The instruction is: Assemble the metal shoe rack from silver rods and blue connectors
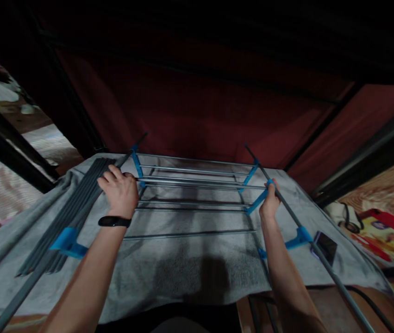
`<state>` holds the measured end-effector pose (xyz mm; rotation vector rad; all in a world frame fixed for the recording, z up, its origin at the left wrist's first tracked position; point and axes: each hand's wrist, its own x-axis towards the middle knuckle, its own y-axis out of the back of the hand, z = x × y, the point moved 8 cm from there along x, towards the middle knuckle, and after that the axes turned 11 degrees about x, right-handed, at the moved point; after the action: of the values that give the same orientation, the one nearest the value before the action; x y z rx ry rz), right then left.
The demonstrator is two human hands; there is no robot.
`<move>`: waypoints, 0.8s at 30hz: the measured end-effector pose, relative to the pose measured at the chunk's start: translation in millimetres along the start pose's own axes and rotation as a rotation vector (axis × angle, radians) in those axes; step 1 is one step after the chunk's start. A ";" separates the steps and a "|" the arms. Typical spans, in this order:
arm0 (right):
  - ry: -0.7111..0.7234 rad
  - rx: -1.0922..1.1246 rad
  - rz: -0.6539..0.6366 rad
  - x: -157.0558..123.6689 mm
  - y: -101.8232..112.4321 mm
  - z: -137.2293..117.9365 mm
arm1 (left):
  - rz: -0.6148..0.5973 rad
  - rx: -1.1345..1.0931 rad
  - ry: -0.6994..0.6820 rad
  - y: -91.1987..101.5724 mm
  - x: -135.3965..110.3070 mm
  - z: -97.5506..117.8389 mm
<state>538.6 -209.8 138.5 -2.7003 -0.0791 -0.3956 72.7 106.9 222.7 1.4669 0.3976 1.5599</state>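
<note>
While both hands are on the rack (197,183), it sits at the middle of the cloth (183,273), its far end toward twelve o'clock. The left hand (117,192), at nine, is bent over the side pole and the end of a rod; the palm hides the meeting point, so I can't tell how firmly it grips. The right hand (271,200), at three, is closed around a blue joint (269,182) on the other pole.

From where I stand, it looks partly built: several rods already cross the far half, while the near joints, one at eight (66,241) and one at four (300,237), seem to have no rod between them. A bundle (75,215) of loose tubes lies further out at nine, unused, so I'd judge a fair part is left.

The tubes are slim, straight and round, dull grey metal by their look; the joints are chunky, smooth, probably plastic. The cloth is thick and nappy, rumpled along its nine o'clock edge. A flat dark phone (325,247) lies near four, and behind everything at twelve hangs a dark red panel (200,106), creased like fabric
</note>
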 end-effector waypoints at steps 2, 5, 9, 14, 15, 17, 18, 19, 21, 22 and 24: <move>0.010 0.007 -0.021 0.6 -1.3 0.8 | -0.023 0.101 -0.018 -1.5 -0.4 0.7; 0.011 0.008 -0.041 2.0 -2.1 4.0 | -0.035 0.226 -0.040 -1.6 -1.0 1.6; 0.024 0.011 -0.028 3.3 -2.7 7.0 | -0.060 0.343 -0.081 -3.8 0.7 4.5; 0.045 0.024 -0.010 2.8 -5.0 7.2 | -0.050 0.533 -0.147 -5.3 2.5 9.4; 0.046 0.021 -0.008 2.7 -4.7 7.3 | -0.042 0.553 -0.152 -4.4 2.3 10.0; 0.047 0.003 -0.013 2.8 -3.9 7.9 | -0.033 0.578 -0.158 -2.9 1.5 10.8; 0.050 -0.011 -0.019 3.0 -3.3 8.3 | -0.030 0.588 -0.159 -2.3 1.0 10.9; 0.054 -0.023 -0.028 3.3 -2.8 8.6 | -0.028 0.596 -0.161 -1.7 0.6 11.0; 0.060 -0.038 -0.049 4.0 -1.9 9.6 | -0.020 0.611 -0.167 -1.2 0.0 10.9; 0.061 -0.037 -0.056 4.4 -1.5 10.3 | -0.015 0.616 -0.172 -1.1 -0.2 10.9; 0.061 -0.027 -0.068 5.1 -1.1 11.4 | -0.010 0.619 -0.180 -1.8 -0.5 10.2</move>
<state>546.3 -204.1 130.4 -2.7157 -0.1489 -0.5024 82.6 103.9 223.5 2.0487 0.8285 1.3378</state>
